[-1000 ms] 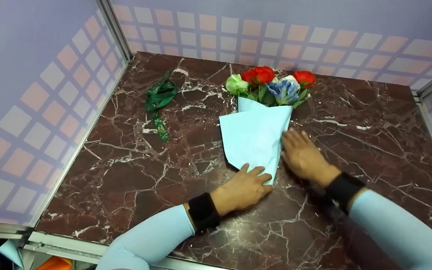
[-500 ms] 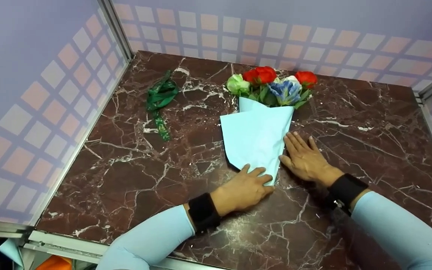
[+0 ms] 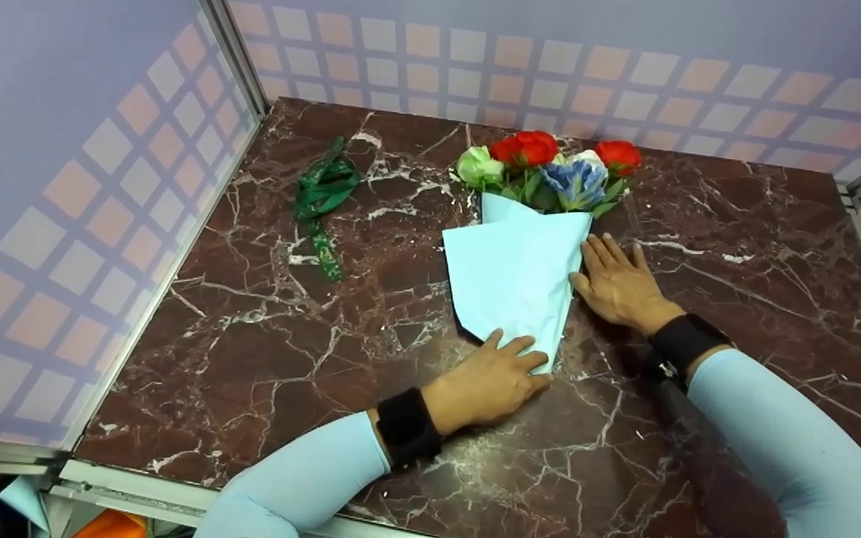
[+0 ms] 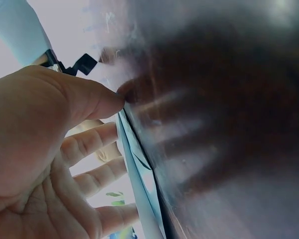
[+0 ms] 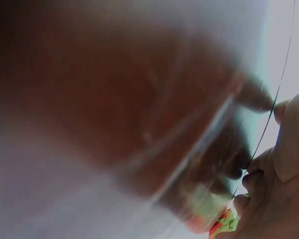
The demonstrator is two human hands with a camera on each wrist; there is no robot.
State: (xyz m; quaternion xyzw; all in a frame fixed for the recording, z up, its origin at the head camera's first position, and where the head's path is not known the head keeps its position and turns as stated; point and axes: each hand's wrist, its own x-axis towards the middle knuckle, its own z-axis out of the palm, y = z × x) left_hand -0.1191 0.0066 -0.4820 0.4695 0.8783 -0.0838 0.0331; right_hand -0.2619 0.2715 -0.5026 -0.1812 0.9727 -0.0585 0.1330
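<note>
A bouquet lies on the marbled tabletop, wrapped in light blue paper that tapers toward me. Red flowers, a blue flower and a pale green flower show above the wrap's far end. My left hand rests on the paper's narrow near end, its fingers extended and pressing it. In the left wrist view the thumb sits by the paper's tip and the fingers touch the folded paper. My right hand lies flat along the right edge of the wrap, fingertips and thumb at the paper.
A loosely looped green ribbon lies to the left of the bouquet. Tiled panels enclose the tabletop at the back and sides. Below the front left edge are orange material and a light blue piece.
My right hand has slid farther away from me along the wrap's right edge, its fingers fanning apart. My left hand keeps its place on the near end.
</note>
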